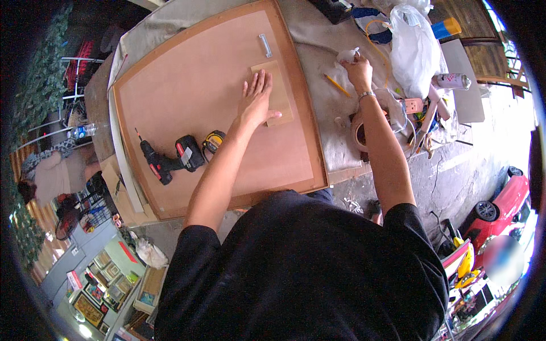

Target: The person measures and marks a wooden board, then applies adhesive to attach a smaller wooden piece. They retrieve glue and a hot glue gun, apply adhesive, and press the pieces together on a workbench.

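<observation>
My left hand lies flat with its fingers stretched out on a thin tan strip of board. That strip rests on a large brown panel with a raised, darker rim. Just beyond the strip is a small silver pull handle. Off to the right, my right hand pinches a crumpled bit of white plastic over the cloth-covered table; whatever is inside it is hidden. A yellow pencil lies close to that hand.
A cordless drill and a yellow-black tape measure lie on the panel's near left. On the right are a roll of tape, a white plastic bag, a spray can and an orange-pink power strip.
</observation>
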Tool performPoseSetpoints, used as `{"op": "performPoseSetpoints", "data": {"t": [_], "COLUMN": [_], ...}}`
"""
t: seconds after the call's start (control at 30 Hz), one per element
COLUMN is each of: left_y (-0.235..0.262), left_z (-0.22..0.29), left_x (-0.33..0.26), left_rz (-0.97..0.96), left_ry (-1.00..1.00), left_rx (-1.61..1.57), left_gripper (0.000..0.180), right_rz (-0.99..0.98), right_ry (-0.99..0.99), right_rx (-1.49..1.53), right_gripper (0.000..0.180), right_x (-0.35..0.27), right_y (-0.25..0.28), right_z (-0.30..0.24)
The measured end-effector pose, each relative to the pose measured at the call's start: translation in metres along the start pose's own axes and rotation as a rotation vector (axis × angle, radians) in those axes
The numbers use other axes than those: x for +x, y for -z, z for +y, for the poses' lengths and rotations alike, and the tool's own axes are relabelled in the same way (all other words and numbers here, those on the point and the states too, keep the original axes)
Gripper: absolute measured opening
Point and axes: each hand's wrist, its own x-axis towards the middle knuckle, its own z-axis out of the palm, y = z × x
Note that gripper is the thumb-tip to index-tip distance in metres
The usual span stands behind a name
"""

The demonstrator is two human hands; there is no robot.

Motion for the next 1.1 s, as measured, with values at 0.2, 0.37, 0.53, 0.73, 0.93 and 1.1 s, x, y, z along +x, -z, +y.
{"op": "performPoseSetpoints", "data": {"t": [0.2, 0.37, 0.53, 0.73, 0.93, 1.1], "left_y": [0.003, 0.004, 0.003, 0.007, -0.001, 0.006], "left_z": [0.008, 0.011, 0.014, 0.005, 0.001, 0.01], "left_x": [0.0, 0.0, 0.006, 0.002, 0.006, 0.003], "left_rz": [-0.037, -0.042, -0.044, -0.062, -0.05, -0.025], "left_ry": [0.071, 0.099, 0.087, 0.134, 0.079, 0.051], "left_rx": [0.045, 0.074, 0.088, 0.089, 0.079, 0.073], "left_gripper": [0.128, 0.128, 0.128, 0.129, 0.13, 0.123], "right_rz": [0.046, 0.162, 0.089, -0.017, 0.272, 0.068], "right_ry": [-0.017, -0.038, -0.028, -0.054, -0.051, 0.037], "right_rx": [-0.04, 0.058, -0.032, -0.072, 0.123, 0.145], "right_gripper": [0.043, 0.041, 0.042, 0.048, 0.035, 0.016], "right_x": [-0.005, 0.015, 0.04, 0.045, -0.047, -0.255], "right_y": [0.008, 0.015, 0.007, -0.011, 0.054, 0.154], "right_z": [-0.005, -0.01, 0.025, 0.001, -0.019, -0.035]}}
